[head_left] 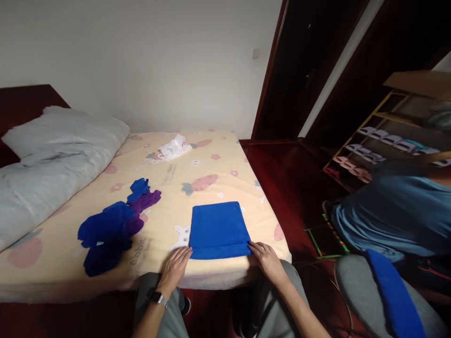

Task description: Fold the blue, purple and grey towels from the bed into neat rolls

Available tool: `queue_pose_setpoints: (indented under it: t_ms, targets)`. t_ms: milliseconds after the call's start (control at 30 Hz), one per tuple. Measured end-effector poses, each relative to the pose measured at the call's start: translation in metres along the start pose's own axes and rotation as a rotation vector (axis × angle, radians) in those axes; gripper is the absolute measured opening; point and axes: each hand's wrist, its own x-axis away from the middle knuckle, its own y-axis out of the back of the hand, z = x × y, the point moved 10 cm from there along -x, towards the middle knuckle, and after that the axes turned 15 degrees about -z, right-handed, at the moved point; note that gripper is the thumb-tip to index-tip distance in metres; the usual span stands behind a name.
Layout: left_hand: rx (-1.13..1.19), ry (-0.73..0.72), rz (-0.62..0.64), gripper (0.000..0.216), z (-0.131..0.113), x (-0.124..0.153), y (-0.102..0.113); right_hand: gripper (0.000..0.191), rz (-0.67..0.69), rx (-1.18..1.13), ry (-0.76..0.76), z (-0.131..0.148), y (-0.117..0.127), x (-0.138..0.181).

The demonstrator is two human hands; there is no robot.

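Note:
A blue cloth (218, 226) lies flat in a near-square on the bed, with a strip along its near edge folded over. My left hand (177, 264) is at the near left corner, fingertips closed on the end of the folded strip. At the opposite end of that strip, my right hand (267, 259) grips the near right corner between thumb and fingers. Both thumbs are partly hidden. A dark watch with a light band sits on my left wrist.
Left of the cloth lie crumpled blue cloths (105, 223) and purple cloths (145, 201). A white plastic bag (175, 146) and a grey quilt (59, 155) rest farther back. To the right, a person in a blue shirt (387, 202) bends near a shoe rack (378, 110); another blue cloth (396, 295) drapes over a grey cushioned surface.

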Motion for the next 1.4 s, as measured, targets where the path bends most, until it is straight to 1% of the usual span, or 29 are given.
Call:
queue_pose_setpoints:
  t_ms: [67, 133, 233, 333, 400, 467, 567, 667, 767, 833, 933, 1000, 1100, 1233, 1333, 1400]
  targets:
    - [-0.015, -0.056, 0.032, 0.053, -0.008, 0.005, 0.0, 0.054, 0.035, 0.039, 0.001, 0.002, 0.001, 0.006]
    - [-0.007, -0.063, 0.05, 0.049, -0.01, 0.006, -0.005, 0.051, 0.088, 0.047, -0.019, 0.003, -0.002, 0.008]
    - [0.043, 0.01, 0.037, 0.043, -0.003, 0.004, -0.013, 0.052, 0.157, -0.005, -0.067, 0.003, -0.008, 0.005]
    - [0.138, 0.12, -0.012, 0.038, 0.01, 0.002, -0.016, 0.052, 0.167, -0.106, -0.14, -0.003, -0.009, 0.0]
    - [0.202, 0.194, -0.043, 0.033, 0.019, 0.002, -0.017, 0.045, 0.152, -0.175, -0.239, -0.014, -0.01, -0.002]
    - [0.232, 0.267, -0.068, 0.03, 0.028, 0.002, -0.018, 0.036, 0.131, -0.226, -0.383, -0.03, -0.015, -0.002]
    - [0.212, 0.349, -0.107, 0.031, 0.038, 0.001, -0.02, 0.037, 0.093, -0.321, -0.569, -0.049, -0.027, -0.005]
    - [0.189, 0.427, -0.169, 0.036, 0.044, 0.0, -0.026, 0.037, 0.043, -0.413, -0.649, -0.057, -0.039, -0.011]
    - [0.149, 0.488, -0.242, 0.043, 0.046, -0.001, -0.03, 0.039, 0.015, -0.377, -0.655, -0.06, -0.044, -0.013]
    - [0.094, 0.464, -0.259, 0.043, 0.042, -0.004, -0.03, 0.04, 0.008, -0.31, -0.632, -0.06, -0.043, -0.012]
    - [0.017, 0.391, -0.25, 0.038, 0.034, -0.008, -0.027, 0.042, 0.007, -0.193, -0.589, -0.06, -0.04, -0.012]
    - [0.015, 0.382, -0.254, 0.035, 0.032, -0.009, -0.023, 0.044, -0.001, -0.156, -0.566, -0.058, -0.037, -0.013]
    - [0.081, 0.421, -0.283, 0.031, 0.035, -0.008, -0.018, 0.046, -0.047, -0.238, -0.582, -0.056, -0.034, -0.014]
    - [0.102, 0.457, -0.338, 0.034, 0.037, -0.004, -0.013, 0.047, -0.072, -0.454, -0.685, -0.059, -0.037, -0.012]
    - [0.131, 0.502, -0.293, 0.037, 0.043, -0.001, -0.02, 0.048, -0.063, -0.548, -0.707, -0.06, -0.041, -0.01]
    - [0.155, 0.511, -0.275, 0.035, 0.047, 0.0, -0.023, 0.048, -0.053, -0.551, -0.697, -0.062, -0.043, -0.009]
